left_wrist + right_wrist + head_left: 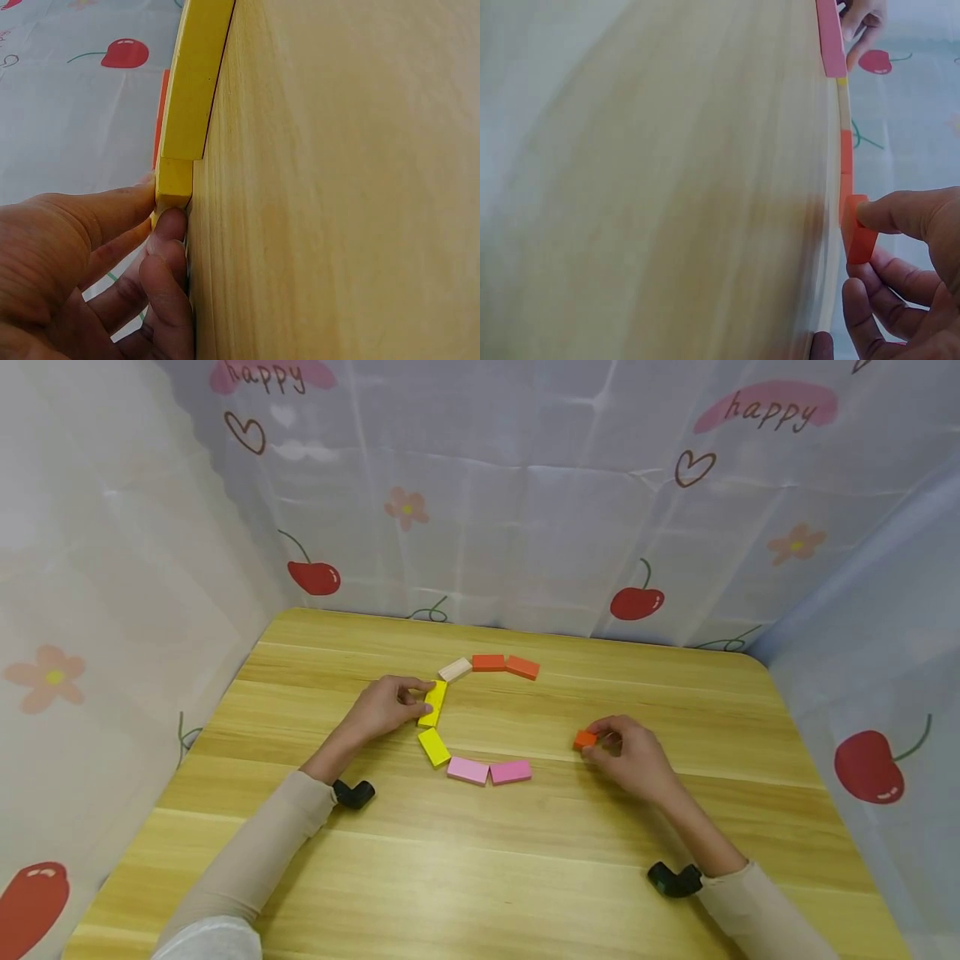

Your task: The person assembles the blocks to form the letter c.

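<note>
My left hand (386,708) pinches the upper yellow block (437,700) between thumb and fingers at the left of a curved row. A second yellow block (433,748) lies just below it, nearer to me. In the left wrist view, the gripped yellow block (175,180) touches the tabletop or nearly so; I cannot tell which. Over to the right, my right hand (633,758) pinches an orange block (584,741), apart from the row. The right wrist view shows this orange block (861,232) between thumb and fingers.
The row's far end has a plain wood block (454,670), a red-orange block (488,663) and an orange one (522,667). Its near end has a light pink block (468,771) and a darker pink one (511,772). Printed curtains (510,527) border the wooden table (465,877).
</note>
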Motion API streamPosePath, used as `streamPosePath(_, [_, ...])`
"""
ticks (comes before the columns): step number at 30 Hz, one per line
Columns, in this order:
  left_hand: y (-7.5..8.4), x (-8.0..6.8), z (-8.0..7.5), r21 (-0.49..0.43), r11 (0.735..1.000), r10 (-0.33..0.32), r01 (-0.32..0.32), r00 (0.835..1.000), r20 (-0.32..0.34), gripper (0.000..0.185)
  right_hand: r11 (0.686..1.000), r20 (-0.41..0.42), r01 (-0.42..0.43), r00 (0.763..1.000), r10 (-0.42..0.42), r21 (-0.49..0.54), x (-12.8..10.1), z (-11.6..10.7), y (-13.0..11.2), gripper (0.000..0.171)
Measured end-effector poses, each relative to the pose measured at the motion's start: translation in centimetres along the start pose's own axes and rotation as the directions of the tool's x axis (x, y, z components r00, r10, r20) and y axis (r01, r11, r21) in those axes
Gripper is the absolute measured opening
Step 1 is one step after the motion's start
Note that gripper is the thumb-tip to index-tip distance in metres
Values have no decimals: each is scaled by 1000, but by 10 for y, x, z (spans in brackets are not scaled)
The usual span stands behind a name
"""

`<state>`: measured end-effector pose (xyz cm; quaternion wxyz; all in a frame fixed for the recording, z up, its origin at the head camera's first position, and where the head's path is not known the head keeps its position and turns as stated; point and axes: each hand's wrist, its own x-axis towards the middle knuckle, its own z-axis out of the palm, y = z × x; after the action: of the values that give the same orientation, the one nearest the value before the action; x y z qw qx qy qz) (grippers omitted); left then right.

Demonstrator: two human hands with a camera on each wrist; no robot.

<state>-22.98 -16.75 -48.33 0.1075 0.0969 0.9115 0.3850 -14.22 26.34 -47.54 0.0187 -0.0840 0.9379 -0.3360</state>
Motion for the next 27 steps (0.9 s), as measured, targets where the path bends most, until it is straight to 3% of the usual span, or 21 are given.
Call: streamPosePath(27, [-1, -1, -1, -3, 1000, 12, -12, 1000, -4, 43, 999, 37, 40, 999, -40, -23, -2, 27, -33, 30])
